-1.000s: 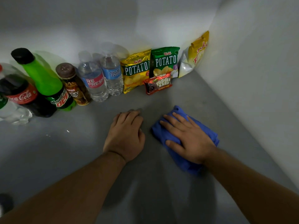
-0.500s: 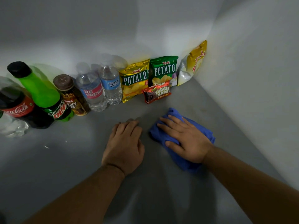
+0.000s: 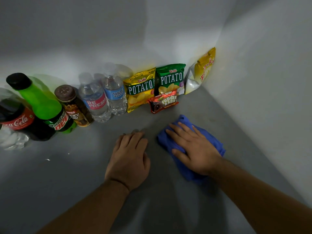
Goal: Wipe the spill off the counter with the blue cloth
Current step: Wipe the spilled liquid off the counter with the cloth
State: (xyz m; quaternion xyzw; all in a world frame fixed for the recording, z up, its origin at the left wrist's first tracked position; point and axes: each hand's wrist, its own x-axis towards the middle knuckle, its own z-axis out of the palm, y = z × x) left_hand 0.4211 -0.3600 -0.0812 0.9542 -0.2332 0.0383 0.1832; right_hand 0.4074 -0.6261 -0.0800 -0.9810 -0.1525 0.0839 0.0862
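The blue cloth (image 3: 183,121) lies bunched on the grey counter (image 3: 67,183), right of centre. My right hand (image 3: 194,149) presses flat on top of it, fingers spread and pointing to the back left. My left hand (image 3: 130,157) rests palm down on the bare counter just left of the cloth, fingers together, holding nothing. A few small wet specks (image 3: 48,159) glint on the counter at the left. No larger spill is discernible in this dim light.
Along the back wall stand a Coca-Cola bottle (image 3: 16,122), a green Mountain Dew bottle (image 3: 43,105), a brown drink bottle (image 3: 76,110), two water bottles (image 3: 104,97), two potato chip bags (image 3: 155,85), a fudge bar (image 3: 163,103) and a yellow snack bag (image 3: 202,70). A white wall closes the right side.
The view has tilted up a little, so everything sits lower in the frame. My right hand and the cloth have shifted slightly toward the back. The left hand stays put.
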